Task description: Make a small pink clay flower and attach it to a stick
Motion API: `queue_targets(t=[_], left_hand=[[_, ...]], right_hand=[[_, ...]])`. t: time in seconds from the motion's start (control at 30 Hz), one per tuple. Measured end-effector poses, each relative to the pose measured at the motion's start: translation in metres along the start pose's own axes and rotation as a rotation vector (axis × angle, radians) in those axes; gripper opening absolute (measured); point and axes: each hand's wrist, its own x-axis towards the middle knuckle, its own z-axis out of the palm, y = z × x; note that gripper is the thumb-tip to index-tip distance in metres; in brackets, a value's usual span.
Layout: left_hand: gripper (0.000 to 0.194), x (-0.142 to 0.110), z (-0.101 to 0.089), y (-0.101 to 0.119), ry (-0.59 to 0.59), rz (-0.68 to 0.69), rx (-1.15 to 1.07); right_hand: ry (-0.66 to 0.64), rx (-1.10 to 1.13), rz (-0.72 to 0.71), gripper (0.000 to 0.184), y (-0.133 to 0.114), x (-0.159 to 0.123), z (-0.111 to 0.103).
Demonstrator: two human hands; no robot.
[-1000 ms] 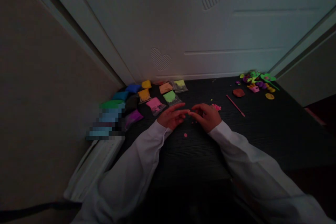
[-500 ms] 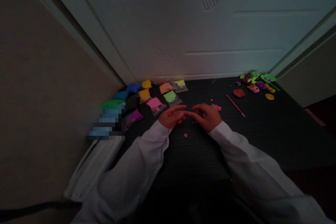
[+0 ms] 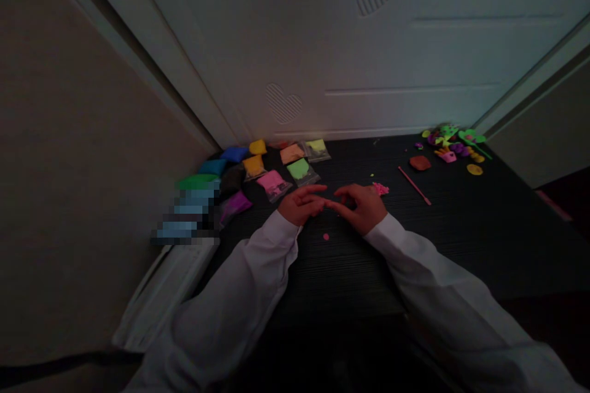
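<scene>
Over the middle of the dark table [image 3: 359,270], my two hands meet at the fingertips. The index finger of my left hand [image 3: 302,204] points out straight while its thumb and other fingers press together; anything between them is too small to make out. My right hand [image 3: 363,206] has its thumb stretched to the left fingertips, with the index finger arched apart from it. Beside the right knuckles lies a cluster of small pink clay bits [image 3: 380,188]. A flat pink clay dot [image 3: 326,237] rests on the table below the hands.
Bags of coloured clay, among them a pink bag [image 3: 273,183] and a light green bag [image 3: 300,170], lie back left. To the right are a pink stick tool [image 3: 414,186], a red clay piece [image 3: 420,163] and several colourful clay shapes [image 3: 454,146]. A white door [image 3: 322,43] stands behind.
My right thumb has shifted slightly down and left against the left fingertips. My left hand has hardly moved.
</scene>
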Motion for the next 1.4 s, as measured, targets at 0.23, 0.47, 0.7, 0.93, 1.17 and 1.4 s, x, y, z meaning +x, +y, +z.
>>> queue_targets(t=[0.23,0.47,0.7,0.93,1.17,1.4], left_hand=[[0.048,0.0013,0.0016,-0.0009,-0.015,-0.050,-0.057],[0.044,0.0007,-0.0009,-0.0029,0.014,-0.091,-0.070],[0.043,0.0021,-0.0016,-0.0024,0.086,0.002,0.010],[0.041,-0.0016,0.0031,0.0008,0.106,0.066,0.078],[0.042,-0.0017,0.0029,0.0010,0.051,0.040,0.094],[0.047,-0.0006,-0.0002,0.0018,-0.009,0.022,0.065]], right_hand=[[-0.003,-0.004,-0.009,0.032,-0.0037,0.0000,-0.0012],[-0.021,-0.002,-0.063,0.028,-0.0051,-0.0012,-0.0021],[-0.027,-0.010,-0.076,0.024,-0.0072,-0.0012,-0.0062],[-0.031,-0.015,-0.079,0.022,-0.0102,-0.0018,-0.0050],[-0.039,-0.012,-0.075,0.020,-0.0088,-0.0013,-0.0058],[-0.006,-0.002,-0.040,0.021,-0.0027,-0.0002,-0.0054]])
